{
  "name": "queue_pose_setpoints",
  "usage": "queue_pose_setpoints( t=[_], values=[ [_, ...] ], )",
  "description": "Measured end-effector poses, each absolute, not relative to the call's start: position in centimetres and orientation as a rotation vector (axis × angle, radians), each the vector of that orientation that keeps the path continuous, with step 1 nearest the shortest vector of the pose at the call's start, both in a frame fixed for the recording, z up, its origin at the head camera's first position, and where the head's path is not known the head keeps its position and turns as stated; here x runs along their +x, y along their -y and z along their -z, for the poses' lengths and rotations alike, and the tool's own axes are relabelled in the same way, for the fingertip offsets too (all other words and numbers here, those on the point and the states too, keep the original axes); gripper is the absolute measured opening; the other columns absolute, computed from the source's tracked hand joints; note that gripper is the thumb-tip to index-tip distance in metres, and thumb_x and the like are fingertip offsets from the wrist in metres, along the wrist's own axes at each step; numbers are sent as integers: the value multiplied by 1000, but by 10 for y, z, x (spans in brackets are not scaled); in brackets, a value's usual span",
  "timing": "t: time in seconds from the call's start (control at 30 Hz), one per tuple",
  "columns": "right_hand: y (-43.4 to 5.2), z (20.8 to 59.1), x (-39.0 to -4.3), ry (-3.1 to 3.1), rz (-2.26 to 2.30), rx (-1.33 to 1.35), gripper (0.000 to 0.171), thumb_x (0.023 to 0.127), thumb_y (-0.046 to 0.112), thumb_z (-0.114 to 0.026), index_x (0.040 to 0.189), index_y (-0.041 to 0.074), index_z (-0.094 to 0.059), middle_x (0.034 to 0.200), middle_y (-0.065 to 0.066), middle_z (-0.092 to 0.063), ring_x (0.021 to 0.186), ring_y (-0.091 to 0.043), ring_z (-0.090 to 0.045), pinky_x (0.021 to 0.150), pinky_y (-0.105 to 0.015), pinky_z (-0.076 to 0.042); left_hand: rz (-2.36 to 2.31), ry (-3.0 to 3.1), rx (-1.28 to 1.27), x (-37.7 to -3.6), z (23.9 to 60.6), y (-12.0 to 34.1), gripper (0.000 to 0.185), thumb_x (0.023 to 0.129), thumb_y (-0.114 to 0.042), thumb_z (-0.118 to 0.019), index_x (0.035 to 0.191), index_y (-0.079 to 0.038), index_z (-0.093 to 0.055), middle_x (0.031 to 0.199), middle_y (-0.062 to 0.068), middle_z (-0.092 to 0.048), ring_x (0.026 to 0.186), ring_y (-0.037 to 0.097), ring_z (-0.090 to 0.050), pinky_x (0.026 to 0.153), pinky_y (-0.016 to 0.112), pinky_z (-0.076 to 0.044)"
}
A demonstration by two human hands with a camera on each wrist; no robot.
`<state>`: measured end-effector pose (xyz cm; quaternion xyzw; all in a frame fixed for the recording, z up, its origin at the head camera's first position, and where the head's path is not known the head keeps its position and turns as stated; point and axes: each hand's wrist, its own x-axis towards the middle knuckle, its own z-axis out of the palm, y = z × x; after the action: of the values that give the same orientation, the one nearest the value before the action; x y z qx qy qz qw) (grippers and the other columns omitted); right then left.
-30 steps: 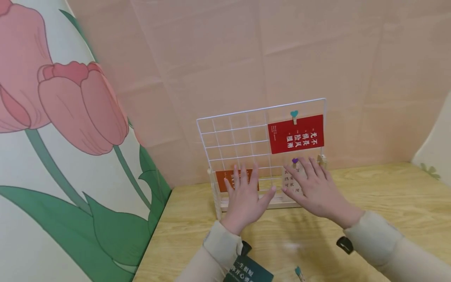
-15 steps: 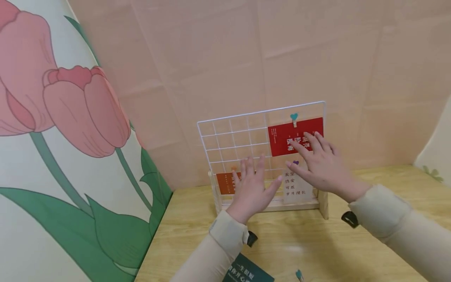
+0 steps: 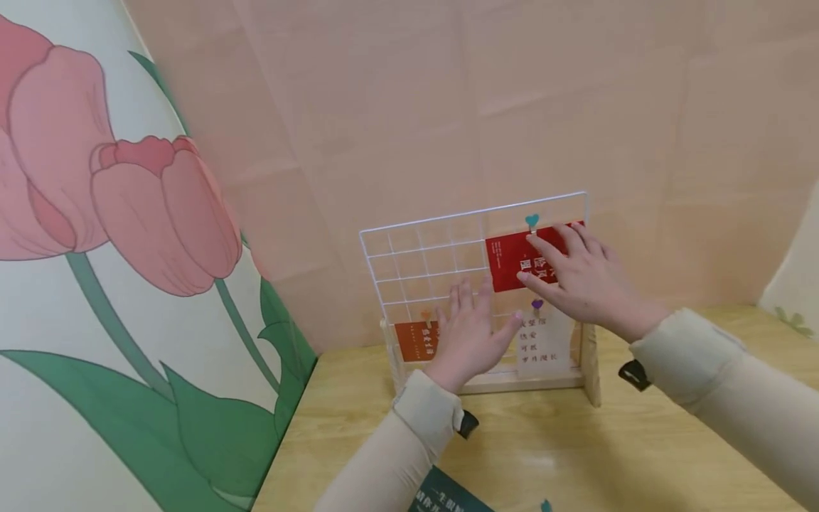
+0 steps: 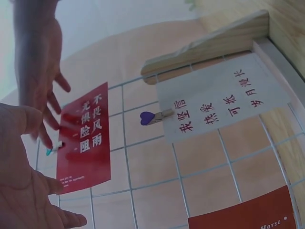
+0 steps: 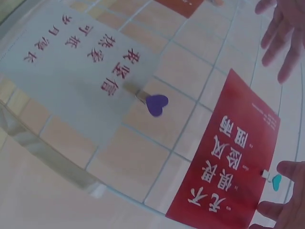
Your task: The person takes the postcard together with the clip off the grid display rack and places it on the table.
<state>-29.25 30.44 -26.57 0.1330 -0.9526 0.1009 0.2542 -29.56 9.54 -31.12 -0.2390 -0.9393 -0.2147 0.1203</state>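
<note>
A white wire grid rack (image 3: 422,274) in a wooden base stands upright on the table. My right hand (image 3: 585,281), fingers spread, is before the red card (image 3: 505,267), with fingertips near its teal heart clip (image 3: 532,220). In the right wrist view those fingertips reach beside the teal clip (image 5: 276,182). My left hand (image 3: 470,334) has its fingers extended in front of the grid and covers part of the orange card (image 3: 409,343). Lower right hangs a white card (image 3: 544,348) under a purple heart clip (image 4: 147,118). Neither hand holds anything.
A dark green card (image 3: 451,494) lies on the wooden table (image 3: 358,441) at the front, with another teal-topped clip (image 3: 546,505) to its right. A pink cloth (image 3: 384,107) hangs behind, and a tulip mural (image 3: 153,206) covers the left wall.
My right hand has risen from in front of the white card to the red card, uncovering the white one. My left hand has shifted slightly right, showing more of the orange card's left part.
</note>
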Motion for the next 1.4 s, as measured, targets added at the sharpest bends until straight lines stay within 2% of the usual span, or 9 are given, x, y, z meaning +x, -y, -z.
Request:
queue_pose_setpoints(
  t=[0.2,0.37,0.57,0.83,1.07,1.2,1.4],
  values=[
    [-306,256,-299,2559,-302,350,73,101,47,-59,157,6,-38,155,-31,-28,144,-56,-18,110,-75,-20,686,2765,-716,-300,308,-101,83,104,-60,-46,167,-17,-15,171,12,-13,157,34,-8,118,68,-14],
    [-306,249,-302,2560,-295,356,70,102,45,-59,157,8,-37,154,-29,-33,144,-55,-21,107,-76,-23,742,2791,-732,-302,305,-107,82,104,-58,-46,167,-16,-14,172,11,-13,157,31,-8,120,65,-13],
    [-304,240,-305,2557,-304,357,68,101,39,-61,156,6,-39,148,-30,-39,139,-53,-28,106,-75,-24,759,2791,-734,-309,305,-111,82,104,-57,-47,167,-15,-16,171,9,-18,156,30,-16,120,61,-18],
    [-305,229,-308,2579,-276,348,61,105,38,-54,154,4,-41,148,-31,-41,138,-54,-27,106,-75,-24,970,2798,-731,-315,306,-114,84,103,-60,-48,167,-17,-16,172,4,-14,156,28,-15,121,59,-18],
    [-304,222,-315,2592,-296,302,58,105,37,-54,152,4,-44,148,-33,-40,137,-56,-26,104,-75,-23,1341,2732,-783,-313,303,-114,82,102,-55,-53,167,-19,-18,172,4,-11,153,35,-23,114,62,-32],
    [-304,219,-317,2627,-267,261,55,106,34,-50,152,4,-45,148,-33,-42,136,-56,-27,103,-73,-24,1529,2685,-744,-315,302,-115,78,103,-51,-54,166,-16,-22,171,5,-14,152,34,-25,115,59,-32],
    [-301,218,-321,2646,-294,227,51,108,31,-48,151,4,-48,148,-31,-45,135,-54,-31,102,-71,-26,1761,2564,-703,-320,303,-115,70,104,-41,-57,162,-13,-31,162,6,-30,144,31,-38,112,54,-38]
  ],
)
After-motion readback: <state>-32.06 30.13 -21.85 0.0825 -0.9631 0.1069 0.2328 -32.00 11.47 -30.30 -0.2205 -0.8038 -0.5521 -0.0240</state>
